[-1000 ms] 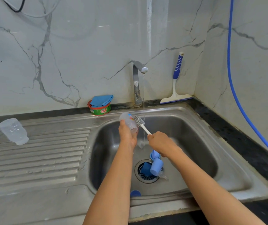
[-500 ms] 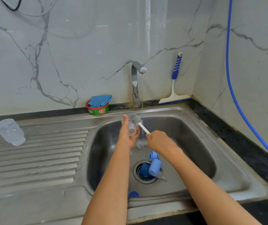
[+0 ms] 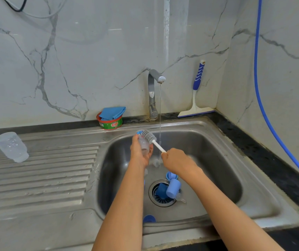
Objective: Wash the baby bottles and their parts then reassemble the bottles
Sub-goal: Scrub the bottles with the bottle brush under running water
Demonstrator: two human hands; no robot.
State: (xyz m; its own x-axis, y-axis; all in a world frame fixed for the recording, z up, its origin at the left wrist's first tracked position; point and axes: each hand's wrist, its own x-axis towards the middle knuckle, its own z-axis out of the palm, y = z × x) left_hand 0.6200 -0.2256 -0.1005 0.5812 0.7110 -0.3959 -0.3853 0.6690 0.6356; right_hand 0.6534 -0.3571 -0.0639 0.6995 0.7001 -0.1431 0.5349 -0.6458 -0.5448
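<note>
My left hand grips a clear baby bottle over the sink basin, its far end tilted up and away. My right hand holds the white handle of a bottle brush, whose grey bristle head lies against the bottle's side near its top. A thin stream of water falls from the tap just right of the brush. Blue bottle parts sit at the drain: a light blue cap, a blue ring and a darker blue piece. A second clear bottle stands upside down on the drainboard.
A red-and-green dish soap tub with a blue cloth on it stands behind the sink. A blue-handled squeegee leans in the corner. A blue hose runs down the right wall. Another blue piece lies at the basin's near wall.
The bottle in my left hand has turned, its end swinging down and back up, while the brush head stayed beside it. The parts at the drain have not moved.
</note>
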